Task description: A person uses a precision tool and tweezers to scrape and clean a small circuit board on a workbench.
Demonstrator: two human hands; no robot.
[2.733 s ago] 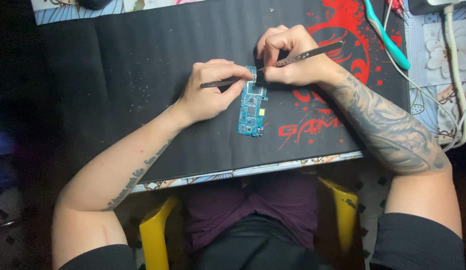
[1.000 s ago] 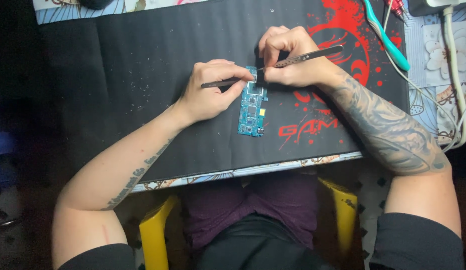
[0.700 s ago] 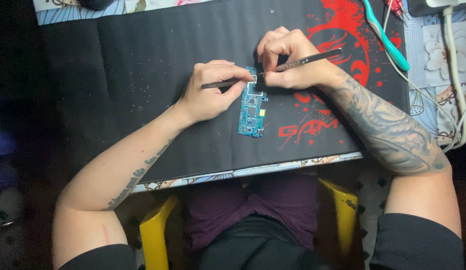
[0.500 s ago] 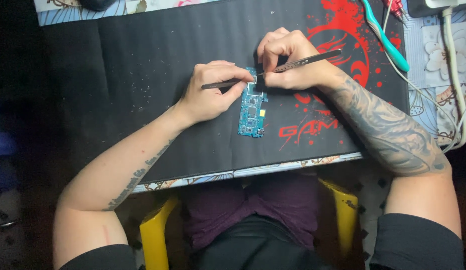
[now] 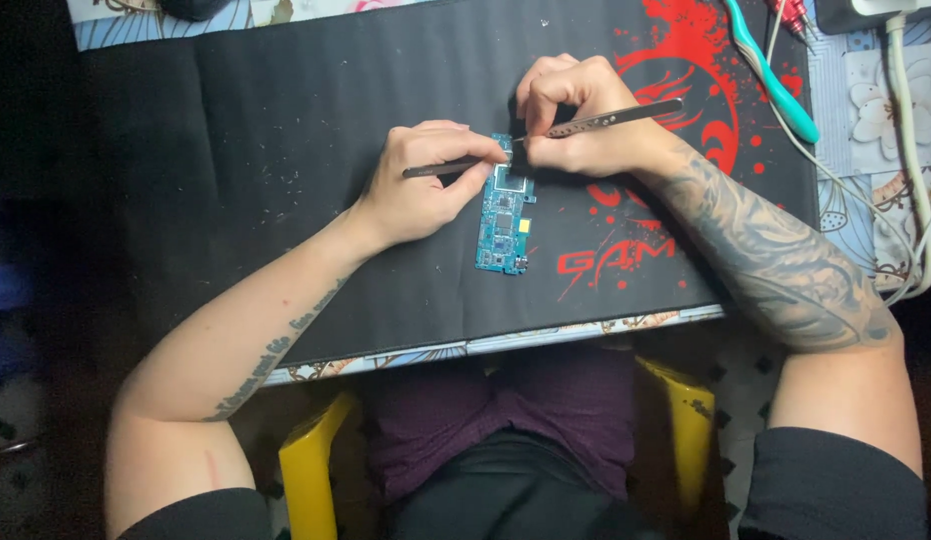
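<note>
- Left hand (image 5: 426, 185): fingers curled narrow around a thin dark tool (image 5: 441, 168), pinched between thumb and forefinger, tip aimed right at the top edge of the circuit board (image 5: 506, 215).
- Right hand (image 5: 581, 120): fingers bunched tight around metal tweezers (image 5: 611, 117), shaft slanting up and to the right past the knuckles, points aimed down-left at the same top edge.
- Both tips close together at the upper end of the board; actual contact too small to tell.
- Circuit board: narrow, blue, lying flat and lengthwise on the black mat (image 5: 286, 150), just beside the left thumb and just under the right hand; a pale square part near its top, a small yellow patch on its right side.
- Black mat: wide, flecked with pale specks on the left half, red splash design (image 5: 696, 60) on the right half under the right forearm.
- Teal-handled tool (image 5: 776, 85) near the mat's upper right corner, well apart from the hands.
- White cables (image 5: 911, 150) down the far right, over a flowered cloth (image 5: 871, 100).
- Yellow chair (image 5: 306, 475) edge at both sides of the lap, below the table's near edge.
</note>
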